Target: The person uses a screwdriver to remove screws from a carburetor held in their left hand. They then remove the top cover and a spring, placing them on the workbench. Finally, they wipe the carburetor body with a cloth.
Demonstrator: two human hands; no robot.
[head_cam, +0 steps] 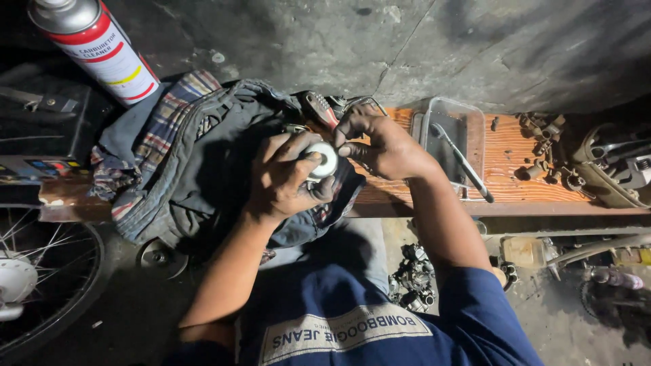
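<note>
At frame centre, above the rag pile (203,149), the left hand (285,179) grips a small white round part (324,161) while right hand (380,146) fingers pinch its edge; greasy fingers could likely drop it.

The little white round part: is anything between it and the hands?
Nothing visible. The left hand grips the white round part directly, and the right hand's fingertips touch its edge. A bundle of cloth lies beneath.
</note>
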